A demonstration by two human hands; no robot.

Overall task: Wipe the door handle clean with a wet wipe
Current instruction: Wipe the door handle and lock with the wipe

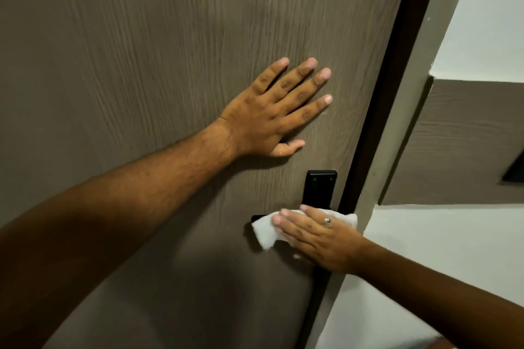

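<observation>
A black door handle [319, 186] is fixed low on the brown wood-grain door [141, 65], near its right edge. Its back plate shows above my right hand, and the lever's tip pokes out at the left of the wipe. My right hand [317, 235], with a ring on one finger, is wrapped over the lever with a white wet wipe [265, 231] between palm and handle. The wipe hides most of the lever. My left hand [275, 110] lies flat on the door above the handle, fingers spread, holding nothing.
The dark door edge [388, 93] and a grey-beige frame [419, 71] run down the right side. Beyond them are a white wall [453, 249] and a brown panel [467, 144].
</observation>
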